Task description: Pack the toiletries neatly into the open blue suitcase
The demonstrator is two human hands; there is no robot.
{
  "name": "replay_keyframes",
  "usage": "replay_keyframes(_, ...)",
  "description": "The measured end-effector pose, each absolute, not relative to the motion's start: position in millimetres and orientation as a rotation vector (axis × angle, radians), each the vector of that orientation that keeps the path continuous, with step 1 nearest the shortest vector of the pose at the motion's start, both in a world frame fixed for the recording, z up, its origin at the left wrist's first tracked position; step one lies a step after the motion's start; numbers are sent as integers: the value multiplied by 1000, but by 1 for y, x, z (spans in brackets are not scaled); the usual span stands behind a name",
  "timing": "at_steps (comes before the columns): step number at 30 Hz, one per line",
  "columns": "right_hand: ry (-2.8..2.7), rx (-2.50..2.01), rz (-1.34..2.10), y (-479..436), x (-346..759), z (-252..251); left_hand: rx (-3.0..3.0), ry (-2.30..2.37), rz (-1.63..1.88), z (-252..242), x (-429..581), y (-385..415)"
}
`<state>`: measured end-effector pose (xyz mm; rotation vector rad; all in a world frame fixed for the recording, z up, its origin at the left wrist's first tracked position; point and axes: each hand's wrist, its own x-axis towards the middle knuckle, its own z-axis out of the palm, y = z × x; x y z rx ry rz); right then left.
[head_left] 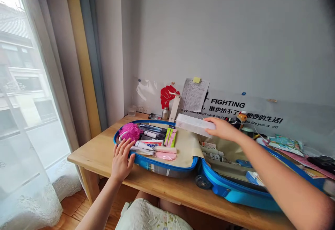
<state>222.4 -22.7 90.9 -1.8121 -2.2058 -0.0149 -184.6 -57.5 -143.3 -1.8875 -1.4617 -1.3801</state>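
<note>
With right fingers (pixel 211 120) closed on one end of the white box (pixel 192 124) above the far side of the open suitcase (pixel 185 147) and left fingers (pixel 125 147) spread loosely by the pink puff (pixel 131 131), hold the box level and clear of the tubes (pixel 165 149)

From here, the right hand (pixel 222 128) hides part of the white box (pixel 192 123), and its forearm (pixel 272 170) covers some of the open suitcase (pixel 187 148). The print on the wall sheet (pixel 194 95) is too tiny to read.
</note>
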Motion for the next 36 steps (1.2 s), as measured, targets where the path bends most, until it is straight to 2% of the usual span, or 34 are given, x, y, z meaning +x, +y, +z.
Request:
replay_keyframes(6,-2309,-1639,-26,46,88,44,-1892,-1457,-1350,-143,-185,-58)
replay_keyframes(12,-2389,-1537,-16,84,24,15,-1891,-1441,-1322,-142,-185,-59)
replay_keyframes(26,-2538,-1438,68,108,9,-17,-1895,-1473,-1316,-141,-184,-60)
replay_keyframes(36,-2562,-1422,156,100,15,-15,-1885,-1470,-1311,-139,-183,-61)
